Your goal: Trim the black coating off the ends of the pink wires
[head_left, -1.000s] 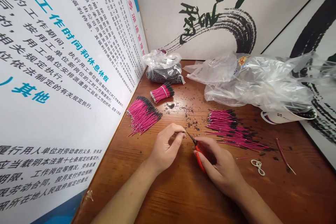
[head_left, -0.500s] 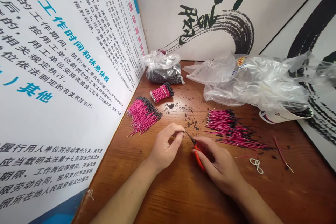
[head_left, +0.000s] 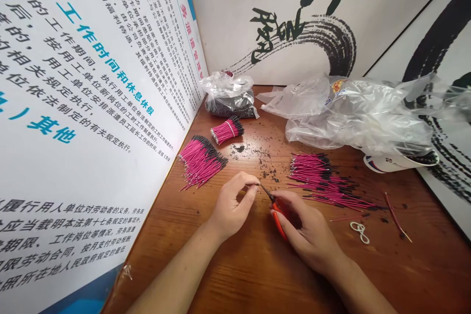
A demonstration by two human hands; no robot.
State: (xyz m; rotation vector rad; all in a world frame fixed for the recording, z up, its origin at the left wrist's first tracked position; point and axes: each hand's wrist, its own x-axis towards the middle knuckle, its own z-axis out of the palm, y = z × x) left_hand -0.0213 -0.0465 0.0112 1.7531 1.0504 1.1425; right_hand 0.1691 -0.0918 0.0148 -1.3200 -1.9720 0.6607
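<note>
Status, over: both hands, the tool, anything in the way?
Right hand gripping red-handled tool. Left hand pinched at the tool's tip; anything held too small to tell. Black scraps beyond, nothing seen blocking.

Two hands (head_left: 232,206) (head_left: 312,230), one orange-handled tool (head_left: 278,223)

Standing here, I count one tied bundle of pink wires (head_left: 225,131), two loose heaps (head_left: 201,163) (head_left: 312,168) holding more wires than I can number, two stray wires (head_left: 394,213) (head_left: 348,219), one tangled white band (head_left: 359,231), one paper cup (head_left: 393,163) and one bag of black pieces (head_left: 231,103). The crumpled clear bags (head_left: 353,115) at right overlap too much to count.
</note>
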